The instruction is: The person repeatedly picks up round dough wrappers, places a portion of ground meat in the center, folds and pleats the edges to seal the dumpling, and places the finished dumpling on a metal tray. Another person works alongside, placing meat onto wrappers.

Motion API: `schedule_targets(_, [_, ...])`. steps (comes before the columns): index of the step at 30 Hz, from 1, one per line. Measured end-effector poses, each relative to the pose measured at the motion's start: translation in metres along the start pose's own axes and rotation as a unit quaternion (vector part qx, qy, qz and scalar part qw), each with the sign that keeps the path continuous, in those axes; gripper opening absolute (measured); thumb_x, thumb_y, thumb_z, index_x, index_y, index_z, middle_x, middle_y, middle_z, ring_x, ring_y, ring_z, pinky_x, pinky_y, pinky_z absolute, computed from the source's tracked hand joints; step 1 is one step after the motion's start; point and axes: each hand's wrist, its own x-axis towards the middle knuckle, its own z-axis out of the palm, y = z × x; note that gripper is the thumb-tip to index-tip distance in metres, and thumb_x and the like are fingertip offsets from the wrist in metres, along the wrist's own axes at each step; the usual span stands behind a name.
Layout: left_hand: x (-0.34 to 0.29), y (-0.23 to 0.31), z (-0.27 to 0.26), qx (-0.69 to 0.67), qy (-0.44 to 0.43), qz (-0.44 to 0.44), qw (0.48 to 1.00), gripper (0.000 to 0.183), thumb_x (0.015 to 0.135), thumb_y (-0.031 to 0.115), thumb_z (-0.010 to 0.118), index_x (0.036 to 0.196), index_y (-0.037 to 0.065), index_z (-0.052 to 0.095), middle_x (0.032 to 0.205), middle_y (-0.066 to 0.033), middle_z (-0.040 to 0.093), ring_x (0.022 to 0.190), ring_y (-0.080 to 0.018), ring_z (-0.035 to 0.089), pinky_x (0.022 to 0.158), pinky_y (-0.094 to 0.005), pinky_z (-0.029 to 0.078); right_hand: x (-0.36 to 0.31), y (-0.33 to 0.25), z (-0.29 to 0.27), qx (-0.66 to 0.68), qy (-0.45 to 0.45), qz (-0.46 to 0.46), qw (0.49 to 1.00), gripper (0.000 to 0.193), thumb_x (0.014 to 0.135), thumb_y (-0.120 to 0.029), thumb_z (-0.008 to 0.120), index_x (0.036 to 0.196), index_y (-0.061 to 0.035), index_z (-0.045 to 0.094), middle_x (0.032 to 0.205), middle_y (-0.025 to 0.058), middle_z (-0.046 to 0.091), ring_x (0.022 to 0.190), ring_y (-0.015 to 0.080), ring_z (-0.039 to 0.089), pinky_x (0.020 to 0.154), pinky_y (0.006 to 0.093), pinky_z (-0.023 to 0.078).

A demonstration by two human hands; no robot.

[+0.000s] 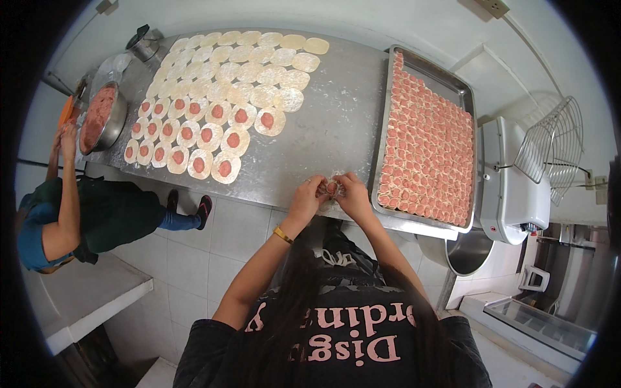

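Note:
At the near edge of the metal table, a dumpling [333, 188] with pink filling sits between my two hands. The fingers of my left hand [311, 194] pinch the left side of its wrapper, and those of my right hand [354, 193] pinch the right side. Left of my hands lie rows of round dough wrappers [223, 70]; the nearer rows bear balls of pink meat [207, 135]. To my right, a metal tray [381, 116] holds many open-topped dumplings [424, 149] packed side by side, with a bare strip along its far right part.
A co-worker [97, 216] stands at the left by a metal bowl of pink filling [101, 119]. A metal pitcher [142, 45] is at the far left. Right of the tray stand a white machine [511, 181], a wire guard [550, 145] and a steel mixing bowl [471, 252].

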Motion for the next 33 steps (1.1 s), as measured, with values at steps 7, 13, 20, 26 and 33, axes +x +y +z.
schedule_targets(7, [0.004,0.008,0.002,0.038,-0.018,0.014,0.999,0.022,0.074,0.005,0.071,0.092,0.002,0.058,0.077,-0.0122,0.064,0.073,-0.0241,0.066,0.065,-0.0336,0.051,0.01,0.008,0.002,0.041,-0.018,-0.006,0.999,0.027,0.07,0.005,0.061,0.096,-0.0014,0.065,0.088,0.0147,0.062,0.078,0.0325,0.063,0.069,0.0361,0.05])
schedule_targets(13, [0.002,0.004,0.005,0.015,-0.005,0.008,1.0,0.025,0.073,0.001,0.07,0.094,0.001,0.058,0.084,-0.0134,0.065,0.073,-0.0276,0.065,0.066,-0.0344,0.051,0.003,0.003,0.0,-0.021,0.01,-0.011,1.0,0.031,0.07,0.007,0.058,0.099,-0.002,0.064,0.092,0.0143,0.061,0.081,0.035,0.062,0.07,0.0367,0.05])
schedule_targets(20, [0.006,0.003,0.004,0.027,-0.008,0.021,0.999,0.029,0.071,-0.002,0.07,0.097,0.002,0.058,0.087,-0.0141,0.063,0.079,-0.0275,0.065,0.068,-0.0347,0.052,0.006,0.002,-0.002,0.005,0.008,0.009,1.0,0.035,0.069,0.006,0.059,0.102,-0.0026,0.063,0.094,0.0154,0.061,0.086,0.0359,0.061,0.073,0.0392,0.05])
schedule_targets(26, [0.009,0.001,0.003,0.03,-0.001,0.047,0.998,0.029,0.071,-0.003,0.069,0.097,0.001,0.058,0.091,-0.0144,0.063,0.08,-0.0288,0.064,0.068,-0.035,0.052,0.003,0.001,-0.003,-0.044,-0.002,0.007,0.999,0.033,0.07,0.006,0.058,0.102,-0.0024,0.063,0.095,0.0161,0.061,0.083,0.0363,0.062,0.07,0.0394,0.05])
schedule_targets(33, [0.018,-0.003,0.001,0.048,-0.008,0.07,0.996,0.027,0.072,-0.003,0.068,0.097,0.001,0.058,0.09,-0.0146,0.063,0.08,-0.0295,0.064,0.067,-0.0354,0.052,0.01,0.009,0.005,-0.013,0.034,0.024,0.999,0.028,0.073,0.006,0.059,0.1,-0.0006,0.063,0.093,0.0164,0.062,0.083,0.0355,0.063,0.07,0.0378,0.051])
